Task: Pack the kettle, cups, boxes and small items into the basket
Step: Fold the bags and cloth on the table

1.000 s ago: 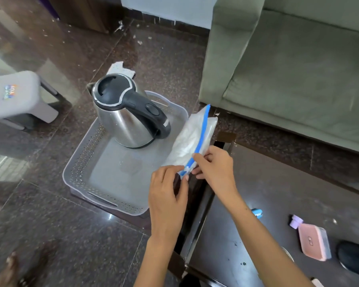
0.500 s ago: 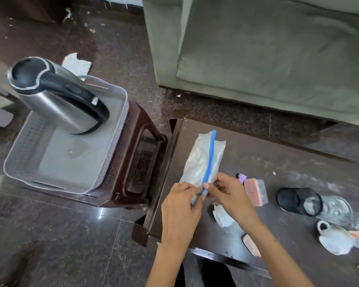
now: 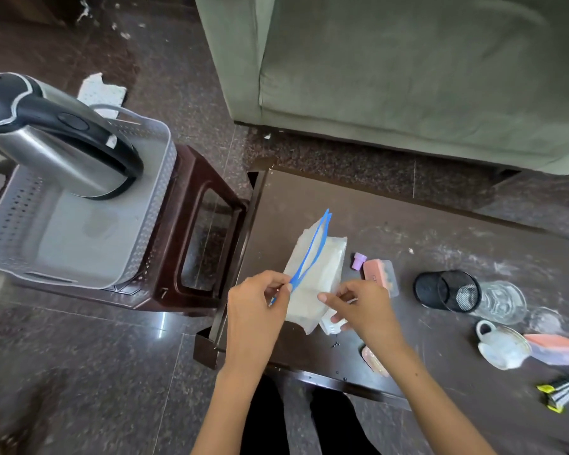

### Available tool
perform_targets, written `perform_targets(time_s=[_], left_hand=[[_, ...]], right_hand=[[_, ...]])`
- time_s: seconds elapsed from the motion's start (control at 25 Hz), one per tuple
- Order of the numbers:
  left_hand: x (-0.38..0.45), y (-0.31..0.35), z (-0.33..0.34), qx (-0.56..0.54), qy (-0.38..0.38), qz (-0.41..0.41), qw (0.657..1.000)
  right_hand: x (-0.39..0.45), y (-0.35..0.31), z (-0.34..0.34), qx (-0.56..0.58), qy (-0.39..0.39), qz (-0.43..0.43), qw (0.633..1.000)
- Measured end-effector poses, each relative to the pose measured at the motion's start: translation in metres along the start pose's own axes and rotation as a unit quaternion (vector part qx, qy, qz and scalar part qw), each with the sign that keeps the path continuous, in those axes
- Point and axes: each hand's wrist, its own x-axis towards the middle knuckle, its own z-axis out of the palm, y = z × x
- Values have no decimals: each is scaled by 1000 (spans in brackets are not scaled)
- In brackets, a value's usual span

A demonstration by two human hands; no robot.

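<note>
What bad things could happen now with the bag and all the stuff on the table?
1. The zip bag is being pulled open by the left hand and right hand; if the grip slips, whatever is inside might spill onto the table.
2. The glass lies on its side beside the black mesh cup; a bumped arm could roll it off.
3. The kettle fills one end of the basket, so packing could get crowded.

green sofa [image 3: 408,70] behind dark table [image 3: 440,231], brown stool [image 3: 204,224] left of table, white scrap [image 3: 101,91] on granite floor [image 3: 79,372]
</note>
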Motion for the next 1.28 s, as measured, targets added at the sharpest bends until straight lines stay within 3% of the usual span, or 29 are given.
perform_targets(time_s=[0.12, 0.24, 0.32, 0.4, 0.64, 0.84, 1.08, 1.28], left_hand=[[-3, 3, 0, 5, -11, 3, 1000], [-7, 6, 1, 5, -24, 12, 1000], [-8, 8, 0, -3, -34, 23, 999], [-9, 11, -2, -11, -41, 25, 999], [-7, 12, -8, -61, -42, 9, 997], [-5, 13, -18, -198, -89, -30, 976], [-2, 7, -27, -194, -55, -29, 979], [-1, 7, -28, -206, -48, -16, 977]], right_hand=[[-3, 2, 3, -136, 77, -38, 987], [-10, -10, 5, -187, 143, -202, 951], [-13, -15, 7, -213, 135, -308, 917], [-11, -15, 8, -228, 128, -361, 895], [-10, -15, 5, -224, 168, -412, 867], [-1, -23, 0, -227, 66, -496, 836], [0, -35, -5, -243, 61, -443, 861], [0, -35, 1, -132, -43, -446, 884]])
